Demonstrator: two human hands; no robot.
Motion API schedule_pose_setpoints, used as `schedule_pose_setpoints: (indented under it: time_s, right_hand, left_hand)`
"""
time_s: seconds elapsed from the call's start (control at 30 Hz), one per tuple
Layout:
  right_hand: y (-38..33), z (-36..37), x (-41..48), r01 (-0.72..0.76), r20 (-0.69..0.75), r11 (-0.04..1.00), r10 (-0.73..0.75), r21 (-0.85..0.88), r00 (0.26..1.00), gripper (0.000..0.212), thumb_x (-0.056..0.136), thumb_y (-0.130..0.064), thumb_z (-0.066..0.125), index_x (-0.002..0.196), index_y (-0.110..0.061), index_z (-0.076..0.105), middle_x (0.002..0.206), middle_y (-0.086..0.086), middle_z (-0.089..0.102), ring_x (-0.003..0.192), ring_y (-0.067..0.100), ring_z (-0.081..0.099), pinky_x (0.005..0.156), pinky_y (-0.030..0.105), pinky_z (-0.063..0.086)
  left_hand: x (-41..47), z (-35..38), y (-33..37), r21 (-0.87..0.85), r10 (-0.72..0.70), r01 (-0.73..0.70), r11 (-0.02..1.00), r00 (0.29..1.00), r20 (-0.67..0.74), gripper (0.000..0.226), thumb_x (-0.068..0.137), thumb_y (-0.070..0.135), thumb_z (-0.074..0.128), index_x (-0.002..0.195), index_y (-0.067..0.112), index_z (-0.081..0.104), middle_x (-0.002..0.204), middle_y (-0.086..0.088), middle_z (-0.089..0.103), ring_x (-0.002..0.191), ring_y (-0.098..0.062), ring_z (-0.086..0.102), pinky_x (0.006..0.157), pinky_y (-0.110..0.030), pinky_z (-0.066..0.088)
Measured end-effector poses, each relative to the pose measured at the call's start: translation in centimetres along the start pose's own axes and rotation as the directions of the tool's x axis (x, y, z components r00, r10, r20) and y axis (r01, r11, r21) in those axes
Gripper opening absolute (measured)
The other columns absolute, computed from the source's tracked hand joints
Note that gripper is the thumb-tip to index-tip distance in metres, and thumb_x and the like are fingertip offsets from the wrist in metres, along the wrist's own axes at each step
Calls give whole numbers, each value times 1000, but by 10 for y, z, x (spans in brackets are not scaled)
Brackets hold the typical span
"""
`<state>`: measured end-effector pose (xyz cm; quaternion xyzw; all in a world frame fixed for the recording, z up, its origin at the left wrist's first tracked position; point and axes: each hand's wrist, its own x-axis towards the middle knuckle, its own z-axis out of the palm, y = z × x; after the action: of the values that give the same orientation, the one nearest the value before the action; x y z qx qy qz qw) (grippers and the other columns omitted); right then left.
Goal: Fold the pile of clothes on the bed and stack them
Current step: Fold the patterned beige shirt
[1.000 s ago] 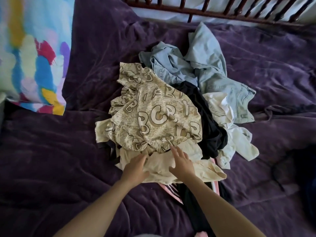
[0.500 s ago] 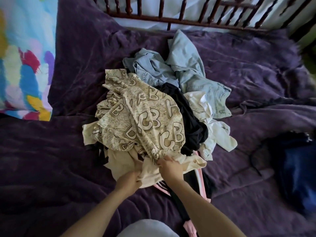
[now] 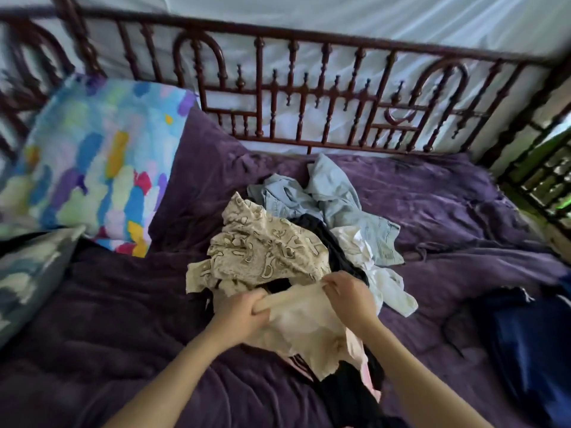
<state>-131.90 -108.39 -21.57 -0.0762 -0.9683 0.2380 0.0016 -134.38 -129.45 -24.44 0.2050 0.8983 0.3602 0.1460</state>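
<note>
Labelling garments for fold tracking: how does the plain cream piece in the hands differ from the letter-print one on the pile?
The cream piece is plain; the letter-print one bears outlined letters. The cream piece is gripped by the left hand and right hand; the letter-print one lies crumpled on the pile. The cream piece sits nearer the person, the letter-print one behind it. Both are pale and unfolded.

Two bare forearms show in the head view: the left forearm (image 3: 173, 372) reaches in from about 7 o'clock, the right forearm (image 3: 423, 375) from about 5 o'clock. Each is uncovered from the lower edge to the wrist. The left hand (image 3: 244, 313) and right hand (image 3: 349, 299) are bare too, and finer detail is blurred.
</note>
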Motion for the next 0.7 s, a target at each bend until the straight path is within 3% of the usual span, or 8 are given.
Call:
schedule_pose_setpoints:
  time_s: [0.13, 0.23, 0.3, 0.37, 0.43, 0.57, 0.63, 0.7]
  right_hand:
    - [-36, -62, 6, 85, -102, 995, -79, 56, 992, 22, 93, -13, 50, 108, -10, 66, 114, 2, 61, 108, 21, 55, 76, 22, 33]
    - [-49, -98, 7, 188, -7, 974, -189, 125, 982, 18, 89, -7, 56, 81, -22, 61, 109, -3, 51, 107, 16, 49, 89, 23, 36]
    - [-49, -113, 2, 130, 127, 951, -171, 281, 977, 29, 87, -3, 59, 68, -25, 55, 103, -12, 53, 99, 8, 50, 90, 26, 39]
    - [-45, -119, -6, 24, 223, 890, -140, 455, 965, 29, 85, 1, 61, 65, -19, 59, 73, -12, 60, 70, 2, 56, 71, 20, 44]
    - [-39, -120, -12, -44, 266, 867, -104, 497, 958, 27, 83, 3, 64, 63, -15, 61, 54, -11, 58, 51, 0, 53, 55, 14, 42]
    - [-32, -129, -14, -155, 295, 750, -56, 643, 954, 26, 79, 11, 64, 64, -9, 56, 53, -5, 56, 47, 4, 54, 49, 14, 43]
    - [-30, -135, -12, -225, 340, 648, -57, 728, 939, 28, 80, 14, 60, 67, -9, 51, 57, -1, 55, 52, 9, 55, 52, 18, 45]
    - [-28, -136, -11, -268, 366, 581, -57, 769, 929, 29, 81, 16, 57, 68, -9, 51, 59, 2, 55, 54, 12, 55, 53, 21, 46]
  left_hand:
    - [-5, -53, 43, -59, 91, -102, 993, 981, -172, 18, 86, 14, 62, 71, 21, 54, 60, 6, 53, 55, -6, 47, 56, -27, 34]
    - [-17, -72, 66, -121, 160, -186, 975, 968, -196, 5, 86, 11, 62, 81, 11, 62, 61, 6, 56, 54, -8, 49, 55, -25, 37]
    - [-25, -74, 71, -172, 155, -182, 968, 975, -157, 8, 86, 11, 60, 79, 14, 62, 54, 9, 52, 46, -5, 45, 50, -22, 35]
    - [-33, -73, 73, -221, 154, -179, 959, 980, -126, 23, 88, 12, 58, 68, 24, 56, 46, 11, 47, 40, -3, 41, 44, -18, 31]
    - [-37, -72, 76, -235, 178, -200, 951, 978, -110, 30, 89, 11, 58, 65, 28, 51, 42, 14, 44, 38, -3, 39, 42, -15, 28]
    - [-40, -71, 76, -273, 198, -188, 944, 980, 8, 8, 83, 24, 61, 82, 17, 62, 51, 11, 49, 43, -3, 42, 44, -16, 32]
    - [-40, -68, 73, -251, 193, -173, 952, 979, 60, 23, 67, 46, 56, 80, 30, 63, 53, 13, 52, 49, -5, 44, 47, -19, 34]
    - [-40, -65, 70, -260, 187, -161, 952, 979, 77, 44, 58, 54, 51, 85, 21, 63, 52, 17, 51, 52, -2, 44, 51, -17, 35]
